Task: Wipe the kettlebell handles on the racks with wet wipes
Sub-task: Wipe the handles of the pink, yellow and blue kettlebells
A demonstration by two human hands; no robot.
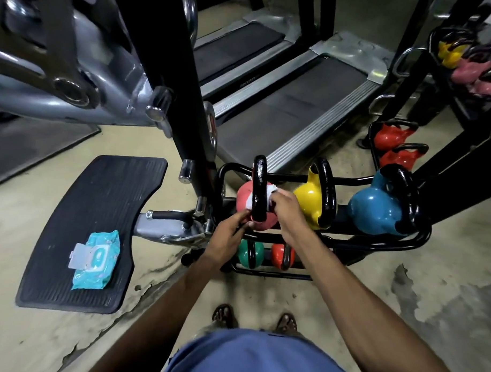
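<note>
R hand (288, 209) grip clamped on crumpled white wipe (271, 190) at glossy black handle (259, 182); L hand (228, 235) grip round pink kettlebell (242, 195).

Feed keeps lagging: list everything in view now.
pink kettlebell: one, pink, upper shelf, leftmost
yellow kettlebell: one, yellow, upper shelf, middle
blue kettlebell: one, blue, upper shelf, rightmost
green kettlebell: one, green, lower shelf
orange kettlebell: one, orange, lower shelf
red kettlebells: two, red, right rack
wipe pack: one, teal, on black mat
wipe: one, white, on pink kettlebell's handle
treadmills: two, grey, behind
left hand: one, grips pink kettlebell
right hand: one, holds wipe
</note>
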